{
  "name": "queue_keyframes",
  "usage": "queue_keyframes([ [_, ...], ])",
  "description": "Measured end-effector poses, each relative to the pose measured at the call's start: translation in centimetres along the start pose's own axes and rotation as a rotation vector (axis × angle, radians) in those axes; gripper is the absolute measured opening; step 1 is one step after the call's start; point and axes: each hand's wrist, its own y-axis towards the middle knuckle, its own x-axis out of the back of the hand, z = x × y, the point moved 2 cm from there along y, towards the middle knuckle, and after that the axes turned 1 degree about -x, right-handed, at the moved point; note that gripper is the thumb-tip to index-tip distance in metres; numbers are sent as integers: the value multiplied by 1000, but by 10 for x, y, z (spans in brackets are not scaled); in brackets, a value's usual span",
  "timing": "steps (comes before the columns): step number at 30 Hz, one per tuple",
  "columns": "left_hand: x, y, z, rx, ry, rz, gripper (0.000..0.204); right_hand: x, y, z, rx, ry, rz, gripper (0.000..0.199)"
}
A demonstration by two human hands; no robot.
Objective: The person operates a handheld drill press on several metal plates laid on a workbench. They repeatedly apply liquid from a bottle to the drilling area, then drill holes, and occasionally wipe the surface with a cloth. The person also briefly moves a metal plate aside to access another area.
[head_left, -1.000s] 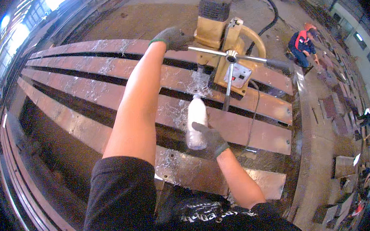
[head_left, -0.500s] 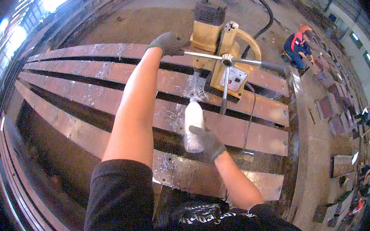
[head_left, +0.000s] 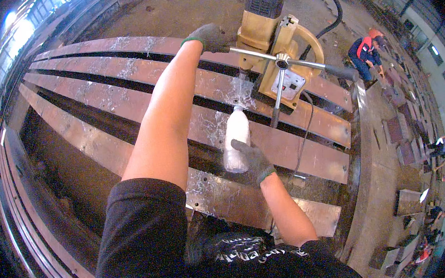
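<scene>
My left hand point(head_left: 210, 38), in a dark grey glove, wraps around the grip on one spoke of a feed handle point(head_left: 282, 60). That handle belongs to a tan magnetic drill point(head_left: 261, 29), which stands on long brown steel strips point(head_left: 306, 145). My right hand point(head_left: 253, 161), also gloved, holds a white plastic bottle point(head_left: 236, 132) by its lower side. The bottle tilts with its narrow tip toward the drill, close to the bit point(head_left: 241, 89). Pale metal shavings point(head_left: 235, 100) lie around the bit. My left fingers are partly hidden behind the glove's back.
Dark gaps run between the strips, and shavings litter several of them. A thick black hose point(head_left: 335, 12) rises behind the drill; a thin cable point(head_left: 311, 121) trails from its right side. At right, a crouching person point(head_left: 365, 54) works near stacked metal plates point(head_left: 396, 125), with others farther off.
My view has shifted a little, so the drill sits higher and farther right in the picture. Both hands keep their holds, and the spokes stand at nearly the same angle.
</scene>
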Motion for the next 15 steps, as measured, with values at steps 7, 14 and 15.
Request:
queue_keyframes([
  [7, -1, -7, 39, -22, 185, 102, 42, -24, -8, 9, 11, 138, 76, 51],
  [14, 27, -24, -21, 46, 59, 52, 36, -3, 0, -1, 18, 99, 15, 54],
  [15, 29, -25, -26, 51, 23, 14, 41, 1, 2, -4, 41, 93, -6, 51],
])
